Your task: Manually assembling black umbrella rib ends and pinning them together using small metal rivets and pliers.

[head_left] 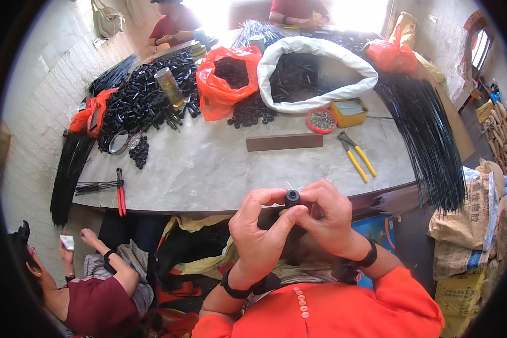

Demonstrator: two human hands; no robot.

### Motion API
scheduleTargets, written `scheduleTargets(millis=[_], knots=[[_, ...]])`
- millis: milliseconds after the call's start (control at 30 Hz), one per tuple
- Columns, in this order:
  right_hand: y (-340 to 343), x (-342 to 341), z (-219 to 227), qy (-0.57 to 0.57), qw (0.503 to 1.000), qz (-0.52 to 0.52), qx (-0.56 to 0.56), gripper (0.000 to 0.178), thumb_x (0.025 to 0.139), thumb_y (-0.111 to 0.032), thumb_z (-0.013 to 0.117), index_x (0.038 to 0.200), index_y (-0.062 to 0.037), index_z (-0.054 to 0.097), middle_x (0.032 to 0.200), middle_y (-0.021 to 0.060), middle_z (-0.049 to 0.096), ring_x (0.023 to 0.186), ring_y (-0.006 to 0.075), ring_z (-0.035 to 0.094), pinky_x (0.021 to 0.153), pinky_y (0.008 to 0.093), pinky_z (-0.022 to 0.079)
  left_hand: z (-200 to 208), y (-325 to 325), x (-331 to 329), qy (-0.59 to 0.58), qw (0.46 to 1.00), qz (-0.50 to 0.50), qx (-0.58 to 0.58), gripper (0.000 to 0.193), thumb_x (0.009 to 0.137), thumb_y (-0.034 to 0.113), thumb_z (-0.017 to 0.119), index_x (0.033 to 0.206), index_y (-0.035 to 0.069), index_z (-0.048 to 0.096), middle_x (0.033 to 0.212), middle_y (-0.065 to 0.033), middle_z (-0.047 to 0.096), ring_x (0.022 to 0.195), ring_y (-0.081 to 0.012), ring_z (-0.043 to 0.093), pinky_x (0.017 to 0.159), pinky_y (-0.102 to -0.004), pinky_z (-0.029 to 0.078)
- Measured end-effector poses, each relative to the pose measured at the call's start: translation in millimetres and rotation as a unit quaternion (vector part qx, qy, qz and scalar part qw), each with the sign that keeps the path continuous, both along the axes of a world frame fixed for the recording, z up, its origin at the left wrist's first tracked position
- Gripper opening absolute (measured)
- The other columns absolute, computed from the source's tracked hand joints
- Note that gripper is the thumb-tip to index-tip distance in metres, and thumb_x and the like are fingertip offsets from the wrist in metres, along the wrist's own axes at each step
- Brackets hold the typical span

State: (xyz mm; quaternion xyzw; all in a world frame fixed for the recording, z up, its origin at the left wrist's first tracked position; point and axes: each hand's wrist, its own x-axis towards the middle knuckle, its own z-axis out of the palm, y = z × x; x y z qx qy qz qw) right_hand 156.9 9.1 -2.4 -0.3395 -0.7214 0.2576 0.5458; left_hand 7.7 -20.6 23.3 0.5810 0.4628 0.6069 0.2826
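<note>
Just off the table's near edge, a small black cylindrical plastic part (292,198) with a round raised end is pinched between both hands. My left hand (259,228) has its thumb and forefinger closed on the part's left side. From the right, my right hand (331,217) grips it with bent fingers. A thin pale sliver (289,185) shows just above the part; whether it is attached I cannot tell. On the table beyond lie a flat brown bar (285,142) and yellow-handled pliers (356,156), both apart from my hands.
The grey table (208,169) bears heaped black parts (152,84), an orange bag (228,107), a white sack (321,107), a red dish of small metal pieces (321,120) and red-handled pliers (120,191). Long black rods (428,141) overhang its right edge. A co-worker (96,287) sits at left.
</note>
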Motion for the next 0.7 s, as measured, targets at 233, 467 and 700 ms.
scheduleTargets(millis=[233,467,700], knots=[[-8,-12,5,0.037,0.99,0.121,-0.069,0.037,0.078,-0.005,0.082,0.111,-0.0009,0.066,0.092,0.0061,0.063,0.067,0.0084,0.059,0.06,0.0213,0.05,-7,-8,-26,-0.128,0.989,-0.027,-0.072,0.027,0.082,-0.003,0.075,0.107,-0.003,0.064,0.101,-0.0083,0.067,0.093,-0.0153,0.064,0.086,-0.0289,0.051],[-8,-26,-2,0.102,0.964,0.189,-0.156,0.028,0.079,-0.005,0.081,0.101,-0.0009,0.064,0.087,0.003,0.063,0.067,0.004,0.056,0.057,0.02,0.045,-13,-11,-57,-0.246,0.945,-0.208,-0.053,0.031,0.083,-0.008,0.071,0.113,-0.008,0.06,0.109,-0.0145,0.063,0.102,-0.0204,0.063,0.093,-0.0331,0.051],[-10,-42,-5,0.114,0.968,0.179,-0.136,0.026,0.079,-0.004,0.081,0.098,-0.0014,0.064,0.083,0.0039,0.062,0.064,0.0057,0.055,0.055,0.021,0.045,-16,-21,-65,-0.193,0.972,-0.132,-0.037,0.029,0.08,-0.005,0.074,0.106,-0.006,0.063,0.105,-0.0163,0.064,0.097,-0.0225,0.064,0.088,-0.0328,0.051]])
